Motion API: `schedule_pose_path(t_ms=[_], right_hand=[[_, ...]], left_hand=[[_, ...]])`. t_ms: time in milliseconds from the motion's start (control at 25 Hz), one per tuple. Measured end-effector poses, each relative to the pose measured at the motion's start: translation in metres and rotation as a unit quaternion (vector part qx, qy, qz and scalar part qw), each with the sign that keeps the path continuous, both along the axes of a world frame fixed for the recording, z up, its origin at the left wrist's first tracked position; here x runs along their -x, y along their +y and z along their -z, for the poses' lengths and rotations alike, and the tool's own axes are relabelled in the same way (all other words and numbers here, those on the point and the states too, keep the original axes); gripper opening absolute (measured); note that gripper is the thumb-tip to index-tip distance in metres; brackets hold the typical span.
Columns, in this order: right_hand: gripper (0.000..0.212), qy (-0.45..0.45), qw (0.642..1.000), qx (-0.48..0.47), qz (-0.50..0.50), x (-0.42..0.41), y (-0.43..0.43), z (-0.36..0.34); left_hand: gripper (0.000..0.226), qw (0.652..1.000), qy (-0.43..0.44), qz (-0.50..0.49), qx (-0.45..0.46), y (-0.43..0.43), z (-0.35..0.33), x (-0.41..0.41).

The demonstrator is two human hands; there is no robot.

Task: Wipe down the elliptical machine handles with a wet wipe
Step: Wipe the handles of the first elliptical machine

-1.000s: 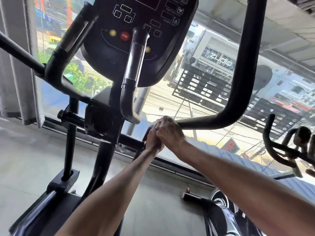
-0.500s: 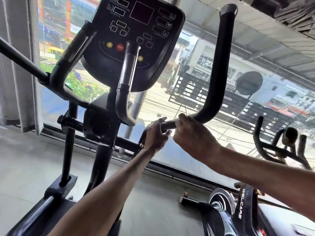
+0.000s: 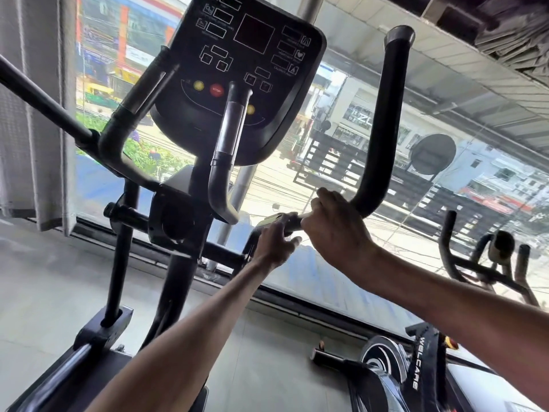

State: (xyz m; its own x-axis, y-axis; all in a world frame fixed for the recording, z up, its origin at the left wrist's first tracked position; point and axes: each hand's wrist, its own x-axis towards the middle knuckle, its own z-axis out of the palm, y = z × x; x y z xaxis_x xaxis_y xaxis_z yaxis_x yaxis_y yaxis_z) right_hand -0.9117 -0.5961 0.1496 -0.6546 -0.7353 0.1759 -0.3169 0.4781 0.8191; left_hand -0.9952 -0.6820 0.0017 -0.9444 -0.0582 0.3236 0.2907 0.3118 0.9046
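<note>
Reaches both bare forearms forward and up from the bottom edge. Clamps the right hand (image 3: 335,230) over the low, near-level stretch of the right handle (image 3: 386,114), fingers curled over the top of the bar, back of the hand toward the camera. Grasps the same bar with the left hand (image 3: 274,245) just beside it and slightly lower, thumb on top, fingers hooked underneath, the two hands almost touching. Shows a pale strip (image 3: 276,218) on the bar at the left thumb: maybe the wet wipe, cannot tell.

Above the right hand: bar curving up, then running nearly upright to a capped tip near the top edge, right of the console (image 3: 246,69).

Left of the console: left handle (image 3: 130,114), black, bent, untouched. In front of the console: fixed centre grip (image 3: 228,129) with a silver band, covering part of the lower button row beside the red stop button (image 3: 216,90).

Behind everything: window glass (image 3: 341,179), street and buildings beyond. Far left: grey curtain (image 3: 32,114). Right edge: handlebars of a second machine (image 3: 493,257), well apart from the hands. Bottom right: black machine marked WELCARE (image 3: 416,364), partly hidden by the right forearm. Underneath: grey floor (image 3: 44,286).
</note>
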Motion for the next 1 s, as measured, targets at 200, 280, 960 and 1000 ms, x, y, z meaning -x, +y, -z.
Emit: schedule_pose_path(t_ms=[200,280,960,1000], right_hand=[[0.022,-0.059,0.993,-0.045,0.097,0.02,-0.024,0.025],[0.022,-0.047,0.994,-0.058,0.075,0.01,-0.018,0.009],[0.017,0.018,0.97,0.113,-0.214,0.021,0.083,-0.139],[0.021,0.005,0.964,0.138,-0.229,0.021,0.087,-0.135]], left_hand=[[0.034,0.999,0.001,-0.016,0.052,0.005,-0.005,-0.011],[0.034,0.999,0.015,-0.027,0.044,0.006,-0.018,-0.016],[0.03,0.964,0.18,0.014,-0.198,0.03,-0.111,-0.067],[0.029,0.965,0.179,0.007,-0.19,0.031,-0.112,-0.068]])
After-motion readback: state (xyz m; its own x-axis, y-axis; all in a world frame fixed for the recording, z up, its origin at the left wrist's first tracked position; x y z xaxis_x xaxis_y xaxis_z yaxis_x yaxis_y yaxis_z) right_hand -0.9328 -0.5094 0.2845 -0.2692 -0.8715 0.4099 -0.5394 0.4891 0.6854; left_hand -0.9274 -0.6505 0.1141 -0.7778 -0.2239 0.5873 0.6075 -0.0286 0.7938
